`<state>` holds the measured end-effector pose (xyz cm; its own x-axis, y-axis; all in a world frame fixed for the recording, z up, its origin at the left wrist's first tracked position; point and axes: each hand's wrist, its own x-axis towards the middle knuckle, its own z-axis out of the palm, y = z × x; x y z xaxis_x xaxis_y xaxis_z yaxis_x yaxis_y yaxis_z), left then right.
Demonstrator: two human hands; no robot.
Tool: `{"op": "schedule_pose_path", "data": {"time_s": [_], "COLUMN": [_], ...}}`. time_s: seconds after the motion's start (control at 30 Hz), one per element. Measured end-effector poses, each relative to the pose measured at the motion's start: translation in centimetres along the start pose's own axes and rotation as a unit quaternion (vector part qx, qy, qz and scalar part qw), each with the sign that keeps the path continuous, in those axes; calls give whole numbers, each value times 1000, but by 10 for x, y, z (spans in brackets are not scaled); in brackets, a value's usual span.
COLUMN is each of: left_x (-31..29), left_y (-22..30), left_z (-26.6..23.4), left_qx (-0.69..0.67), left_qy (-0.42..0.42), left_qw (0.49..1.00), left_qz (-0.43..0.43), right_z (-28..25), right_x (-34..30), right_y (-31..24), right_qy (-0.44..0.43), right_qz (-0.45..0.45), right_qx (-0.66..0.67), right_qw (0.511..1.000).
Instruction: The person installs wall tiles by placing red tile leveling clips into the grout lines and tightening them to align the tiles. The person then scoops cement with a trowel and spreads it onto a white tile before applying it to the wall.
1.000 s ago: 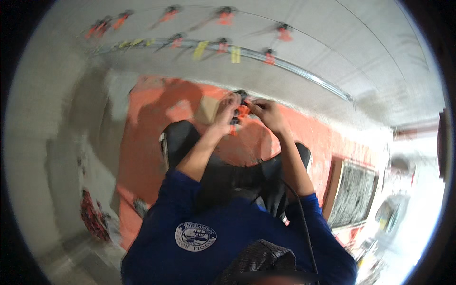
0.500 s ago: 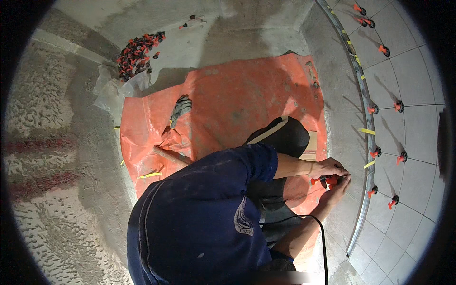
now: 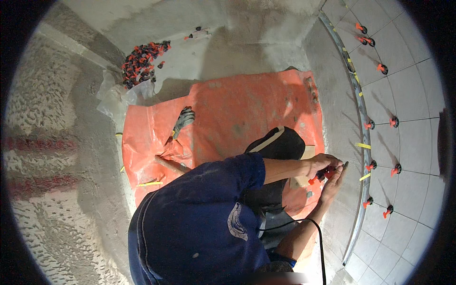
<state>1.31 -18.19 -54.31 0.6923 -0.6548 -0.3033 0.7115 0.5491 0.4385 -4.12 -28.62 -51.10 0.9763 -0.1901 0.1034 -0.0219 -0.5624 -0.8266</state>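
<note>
My left hand (image 3: pixel 323 166) is closed around a few red-and-black tile leveling clips (image 3: pixel 313 180). Their red handles stick out below its fingers. My right hand (image 3: pixel 334 184) comes up from below, its fingers bent against the same clips and almost touching the left hand. A small dark piece shows at the right fingertips, too small to name. Both hands are over the edge of the orange sheet (image 3: pixel 237 104), close to the wall. Fingers and the dark sleeve hide part of the clips.
Grey wall tiles (image 3: pixel 413 142) on the right carry several red-and-black clips (image 3: pixel 394 122) above a metal strip (image 3: pixel 360 104) with yellow wedges. A pile of clips (image 3: pixel 142 61) lies far left. A work glove (image 3: pixel 184 118) and a wooden handle (image 3: pixel 171 164) rest on the sheet. A black cable (image 3: pixel 321 237) hangs nearby.
The view has tilted, so the surroundings sit lower in the picture. Both hands have stayed together on the clips, and the right fingers have straightened a little.
</note>
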Motion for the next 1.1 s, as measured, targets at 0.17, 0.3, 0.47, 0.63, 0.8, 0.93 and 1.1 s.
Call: {"op": "schedule_pose_path", "data": {"time_s": [0.17,0.3,0.47,0.63,0.8,0.93,1.1], "left_x": [-18,-35,-77,-189,-341,-323,-217], "left_y": [8,30,87,194,329,388,346], "left_z": [-16,-29,-88,-230,-344,-367,-329], "left_qx": [-46,-173,-245,-107,241,270,269], "left_qy": [-21,-23,-50,172,436,483,465], "left_qw": [998,983,958,921,781,752,771], "left_qz": [-33,-55,143,334,376,359,343], "right_z": [12,22,19,-4,-35,-57,-110], "right_x": [-4,-6,-11,-22,-68,-78,-46], "right_y": [-22,-39,-47,8,69,64,54], "right_qy": [-39,-38,-21,-39,-84,155,385], "right_qz": [46,-16,12,93,161,141,148], "right_qx": [-115,65,104,115,-230,60,137], "right_qw": [991,997,994,988,956,976,901]}}
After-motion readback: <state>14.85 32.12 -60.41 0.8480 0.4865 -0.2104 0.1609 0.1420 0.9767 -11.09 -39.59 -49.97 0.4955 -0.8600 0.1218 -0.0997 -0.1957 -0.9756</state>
